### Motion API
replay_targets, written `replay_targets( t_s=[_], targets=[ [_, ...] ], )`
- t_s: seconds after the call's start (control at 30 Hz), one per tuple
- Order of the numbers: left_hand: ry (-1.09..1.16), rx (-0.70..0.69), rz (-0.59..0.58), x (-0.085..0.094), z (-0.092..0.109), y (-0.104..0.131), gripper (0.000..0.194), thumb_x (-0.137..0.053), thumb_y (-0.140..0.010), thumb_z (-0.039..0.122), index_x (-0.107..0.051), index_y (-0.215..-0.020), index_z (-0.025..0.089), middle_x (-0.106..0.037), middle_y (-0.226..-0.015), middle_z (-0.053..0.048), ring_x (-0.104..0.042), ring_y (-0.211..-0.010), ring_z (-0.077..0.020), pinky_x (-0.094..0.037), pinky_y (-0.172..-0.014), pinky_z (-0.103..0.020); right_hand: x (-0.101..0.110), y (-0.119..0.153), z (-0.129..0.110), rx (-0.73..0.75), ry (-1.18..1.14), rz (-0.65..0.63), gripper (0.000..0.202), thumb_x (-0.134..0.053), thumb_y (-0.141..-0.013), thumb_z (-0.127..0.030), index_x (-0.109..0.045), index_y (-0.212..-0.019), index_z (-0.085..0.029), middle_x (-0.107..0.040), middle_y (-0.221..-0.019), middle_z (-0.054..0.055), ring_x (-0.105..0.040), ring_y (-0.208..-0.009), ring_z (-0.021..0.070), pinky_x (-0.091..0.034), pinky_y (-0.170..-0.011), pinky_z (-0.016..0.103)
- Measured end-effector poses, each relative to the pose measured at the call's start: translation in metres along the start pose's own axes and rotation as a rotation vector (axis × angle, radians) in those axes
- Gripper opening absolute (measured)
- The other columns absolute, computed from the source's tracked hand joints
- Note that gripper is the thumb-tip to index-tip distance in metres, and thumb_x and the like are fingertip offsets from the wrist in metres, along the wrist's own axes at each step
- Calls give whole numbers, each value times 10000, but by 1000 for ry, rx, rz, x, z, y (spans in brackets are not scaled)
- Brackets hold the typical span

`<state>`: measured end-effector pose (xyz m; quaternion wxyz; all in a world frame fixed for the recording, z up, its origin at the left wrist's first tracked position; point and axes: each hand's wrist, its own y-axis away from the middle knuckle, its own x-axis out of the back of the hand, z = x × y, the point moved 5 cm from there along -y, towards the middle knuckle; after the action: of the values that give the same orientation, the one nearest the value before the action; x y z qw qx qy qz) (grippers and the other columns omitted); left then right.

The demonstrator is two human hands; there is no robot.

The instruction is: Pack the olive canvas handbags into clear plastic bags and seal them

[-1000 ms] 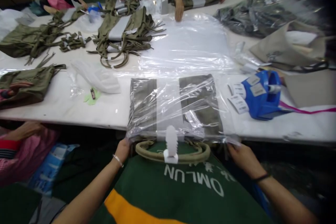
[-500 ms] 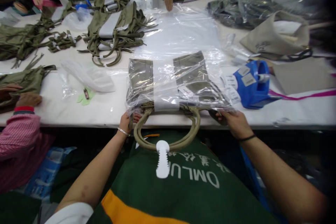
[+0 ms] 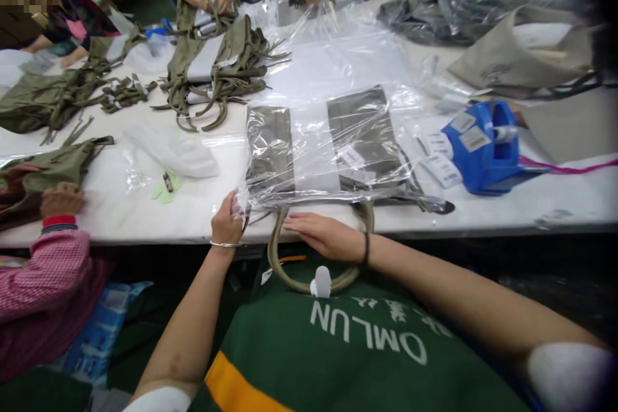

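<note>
A folded olive-green bag (image 3: 360, 129) with a white paper band (image 3: 316, 167) lies at the table's front edge, partly inside a clear plastic bag (image 3: 357, 61). Its looped handles (image 3: 274, 244) stick out of the plastic toward me and hang over the edge, a white tag (image 3: 322, 280) fastened at their middle. My left hand (image 3: 226, 220) is closed on the near left corner of the plastic bag. My right hand (image 3: 326, 235) reaches across the handles with its fingers stretched out, their tips by the left handle's base. A dark strap end (image 3: 441, 207) protrudes at the right.
A blue tape dispenser (image 3: 483, 151) with labels stands at right, near a beige fabric bin (image 3: 521, 55). More olive bags (image 3: 212, 55) are stacked at back left. A co-worker's hand (image 3: 62, 198) rests on one at left; other people work across the table (image 3: 159, 222).
My right hand has let go of the right-hand strap and swung left over the handles. My left hand has shifted slightly to the plastic's corner. Across the table, a person's hand now lifts the plastic's far end.
</note>
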<state>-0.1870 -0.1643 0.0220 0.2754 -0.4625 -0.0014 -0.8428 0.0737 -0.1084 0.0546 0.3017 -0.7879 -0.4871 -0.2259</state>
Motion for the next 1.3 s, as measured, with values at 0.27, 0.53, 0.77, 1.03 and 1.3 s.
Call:
replay_targets(
  t_s=[0.27,0.53,0.77,1.03,1.3],
  targets=[
    [-35,231,-148,-11,-18,37,537,-484,-943,363,-500,-1443,171,-738,-1064,-96,-682,-905,-236,-508,-871,-335,-49,-118,71,-359,487,21,602,-537,-936,-249,-400,-1503,-102,-316,-1595,143,-223,-1481,414,-137,-1203,630],
    [-35,81,-171,10,-1,77,538,-394,-972,431,-513,-1444,202,-679,-1270,-131,-694,-771,-218,-527,-806,-334,-25,-150,95,-317,525,116,601,-545,-929,-210,-385,-1508,-178,-328,-1595,56,-294,-1465,352,-164,-1204,584],
    [342,514,-87,18,-46,92,664,-533,-858,586,-559,-1365,157,-634,-604,11,-516,-453,-135,-459,-470,-246,-10,-99,77,-184,442,135,546,-586,-921,-219,-464,-1446,-133,-427,-1542,70,-377,-1426,286,-248,-1189,464],
    [847,442,-612,-29,36,63,690,-492,-848,712,-703,-1089,101,-726,-794,-109,-578,-507,-137,-457,-439,-250,62,142,61,-592,262,755,590,-480,-979,-342,-340,-1533,-191,-449,-1529,112,-420,-1418,276,-367,-1179,475],
    [197,-721,-693,-149,240,24,445,-595,-901,315,-597,-1329,189,-595,-1353,-127,-546,-1243,-275,-448,-1079,-437,118,182,74,-632,549,1095,558,-646,-864,-456,-549,-1325,-156,-610,-1290,169,-561,-1231,314,-453,-1075,492]
  ],
)
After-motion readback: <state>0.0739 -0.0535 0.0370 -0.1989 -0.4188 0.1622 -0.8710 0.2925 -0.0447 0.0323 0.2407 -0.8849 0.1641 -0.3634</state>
